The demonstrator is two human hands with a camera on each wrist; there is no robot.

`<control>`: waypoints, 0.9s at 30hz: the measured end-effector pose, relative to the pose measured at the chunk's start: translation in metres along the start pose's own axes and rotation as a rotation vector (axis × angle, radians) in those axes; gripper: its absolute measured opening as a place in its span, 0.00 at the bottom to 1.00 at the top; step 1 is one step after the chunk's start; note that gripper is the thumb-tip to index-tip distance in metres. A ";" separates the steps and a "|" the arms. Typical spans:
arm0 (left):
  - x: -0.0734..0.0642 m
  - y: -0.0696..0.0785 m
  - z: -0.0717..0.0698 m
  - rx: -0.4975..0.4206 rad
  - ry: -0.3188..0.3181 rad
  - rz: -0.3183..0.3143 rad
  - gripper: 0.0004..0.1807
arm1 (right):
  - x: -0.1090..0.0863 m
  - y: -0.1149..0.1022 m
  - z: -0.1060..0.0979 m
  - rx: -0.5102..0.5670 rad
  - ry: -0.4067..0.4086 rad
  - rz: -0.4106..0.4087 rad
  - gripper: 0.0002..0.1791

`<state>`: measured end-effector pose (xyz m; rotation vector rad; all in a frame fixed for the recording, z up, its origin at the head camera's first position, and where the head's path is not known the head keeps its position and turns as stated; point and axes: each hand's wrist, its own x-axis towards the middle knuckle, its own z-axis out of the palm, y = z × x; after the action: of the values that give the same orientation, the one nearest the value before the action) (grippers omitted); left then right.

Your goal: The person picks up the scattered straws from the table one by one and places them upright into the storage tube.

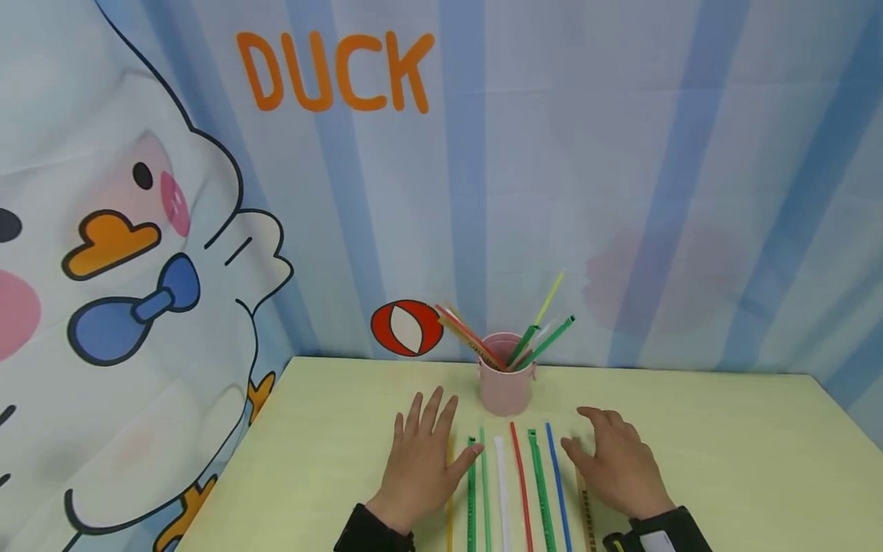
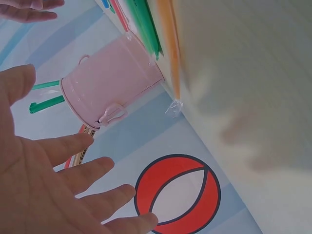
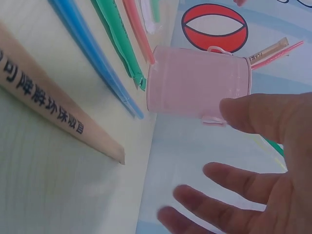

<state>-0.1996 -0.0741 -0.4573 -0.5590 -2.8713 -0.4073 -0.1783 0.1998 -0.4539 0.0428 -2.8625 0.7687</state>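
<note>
Several drinking straws lie side by side on the table. From left to right come a yellow straw (image 1: pixel 451 514), a green-wrapped straw (image 1: pixel 472 502), a light green straw (image 1: pixel 486 491), a white-wrapped straw (image 1: pixel 502 494), a red straw (image 1: pixel 521 483), another green-wrapped straw (image 1: pixel 541 491), a blue straw (image 1: pixel 559 491) and a brown paper-wrapped straw (image 3: pixel 53 105) with printed characters. My left hand (image 1: pixel 421 464), fingers spread, hovers over the row's left end, partly covering the yellow straw. Beside the brown-wrapped straw at the right end is my right hand (image 1: pixel 621 464), thumb and fingers apart. Neither hand holds anything.
Behind the row stands a small pink bucket (image 1: pixel 506 392) with more straws (image 1: pixel 545 345) leaning out of it. The pale yellow table (image 1: pixel 745 445) ends at a blue striped backdrop (image 1: pixel 538 153) printed with a duck and a red-and-white ball.
</note>
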 end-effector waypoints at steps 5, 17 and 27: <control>0.000 0.000 -0.002 -0.007 -0.012 -0.001 0.45 | -0.002 0.003 -0.006 0.038 -0.127 0.072 0.21; 0.000 0.000 -0.002 -0.044 -0.023 -0.004 0.43 | -0.006 0.009 0.003 0.005 -0.244 0.091 0.09; -0.001 0.002 -0.002 -0.043 -0.032 -0.002 0.43 | -0.006 0.008 0.012 -0.024 -0.250 0.099 0.10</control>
<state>-0.1979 -0.0735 -0.4552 -0.5747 -2.9001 -0.4653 -0.1748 0.2004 -0.4693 -0.0070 -3.1310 0.7989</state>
